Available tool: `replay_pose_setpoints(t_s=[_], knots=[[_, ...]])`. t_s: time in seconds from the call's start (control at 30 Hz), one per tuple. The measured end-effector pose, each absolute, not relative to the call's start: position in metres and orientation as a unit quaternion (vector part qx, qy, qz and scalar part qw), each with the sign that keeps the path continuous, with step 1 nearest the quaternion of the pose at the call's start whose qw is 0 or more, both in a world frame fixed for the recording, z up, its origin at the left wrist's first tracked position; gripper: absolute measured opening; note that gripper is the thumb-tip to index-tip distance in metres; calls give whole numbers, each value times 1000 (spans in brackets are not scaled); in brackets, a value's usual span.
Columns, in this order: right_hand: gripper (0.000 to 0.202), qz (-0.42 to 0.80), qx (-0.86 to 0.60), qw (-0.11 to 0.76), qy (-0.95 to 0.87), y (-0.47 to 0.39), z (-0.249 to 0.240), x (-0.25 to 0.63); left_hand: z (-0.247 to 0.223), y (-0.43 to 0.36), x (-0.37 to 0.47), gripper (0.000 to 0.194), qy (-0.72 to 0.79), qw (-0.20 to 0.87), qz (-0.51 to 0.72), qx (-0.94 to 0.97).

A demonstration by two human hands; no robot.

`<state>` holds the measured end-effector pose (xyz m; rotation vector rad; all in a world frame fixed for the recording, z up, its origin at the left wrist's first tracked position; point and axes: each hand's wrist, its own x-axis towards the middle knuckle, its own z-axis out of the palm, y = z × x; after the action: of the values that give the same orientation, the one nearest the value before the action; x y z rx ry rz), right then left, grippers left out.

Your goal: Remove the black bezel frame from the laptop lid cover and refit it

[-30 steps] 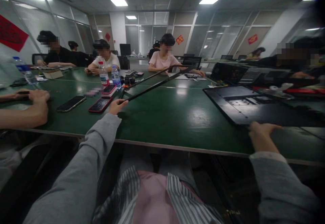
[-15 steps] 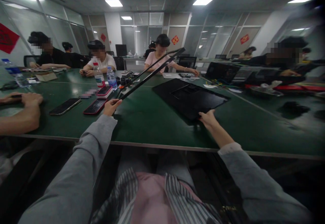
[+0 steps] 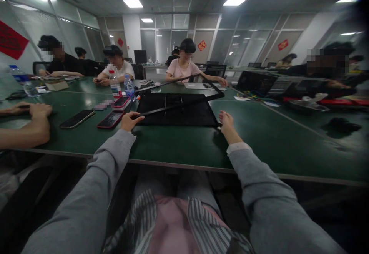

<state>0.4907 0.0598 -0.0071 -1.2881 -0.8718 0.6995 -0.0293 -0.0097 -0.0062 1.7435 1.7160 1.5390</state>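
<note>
Head view | left hand (image 3: 130,122): fingers pinching thin black frame (image 3: 184,104), tilted above black panel (image 3: 190,118) | panel: flat on surface (image 3: 178,146) | right hand (image 3: 227,123): curled at panel's corner, grip unclear | judged: slender bars may flex; two-handed support steadier

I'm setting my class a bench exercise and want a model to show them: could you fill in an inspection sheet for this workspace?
Surface: green tabletop, glossy, with light reflections.
Job's things: thin black frame, tilted, raised above a black panel lying on the tabletop.
Clutter: dark phone, red-edged phone, red-capped bottle and blue-capped bottle, left of the panel.
Hands: left hand grips the frame; right hand is at the panel's near right corner, contact unclear.
Cables: dark cable far left; thin coloured wires at right.
Surroundings: co-worker's hands at left; people seated across.
</note>
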Motion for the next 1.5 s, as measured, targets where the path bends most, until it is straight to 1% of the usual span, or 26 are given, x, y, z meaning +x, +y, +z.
replay_pose_setpoints(t_s=[0.1, 0.17, 0.23, 0.3, 0.43, 0.6, 0.8, 1.03, 1.13, 1.23, 1.3, 1.37, 1.47, 1.5], knots=[[42, 361, -534, 671, -365, 53, -2, 493, -3, -13, -27, 41, 591, 76, 503, 626], [43, 399, -488, 660, -408, 52, 1, 492, -2, -14, -24, 37, 585, 49, 490, 645], [40, 400, -468, 641, -458, 54, 0, 488, -3, -13, -21, 35, 580, 30, 479, 659], [40, 353, -476, 630, -502, 60, -6, 484, -4, -10, -19, 34, 580, 18, 464, 670], [43, 215, -502, 639, -542, 74, -22, 483, -7, -5, -16, 33, 605, 14, 416, 679], [46, 118, -544, 606, -568, 85, -41, 488, -6, -5, -8, 31, 643, 11, 338, 687], [43, 92, -595, 573, -556, 96, -51, 494, -3, -9, -3, 33, 659, 22, 276, 699], [48, 82, -638, 527, -555, 94, -54, 495, -1, -12, 1, 43, 673, -19, 225, 705], [49, 76, -640, 519, -561, 91, -53, 494, 0, -11, 2, 48, 683, -19, 219, 697], [50, 74, -636, 513, -572, 90, -54, 493, 2, -11, 2, 61, 699, -34, 216, 681], [49, 72, -633, 502, -585, 90, -54, 493, 3, -13, 2, 63, 709, -46, 216, 669], [48, 67, -631, 495, -594, 91, -55, 493, 4, -16, 1, 57, 714, -67, 238, 655], [48, 63, -627, 493, -600, 92, -56, 493, 2, -17, -4, 38, 724, -111, 317, 603], [48, 64, -626, 492, -601, 92, -56, 493, 1, -16, -7, 36, 731, -116, 341, 579]])
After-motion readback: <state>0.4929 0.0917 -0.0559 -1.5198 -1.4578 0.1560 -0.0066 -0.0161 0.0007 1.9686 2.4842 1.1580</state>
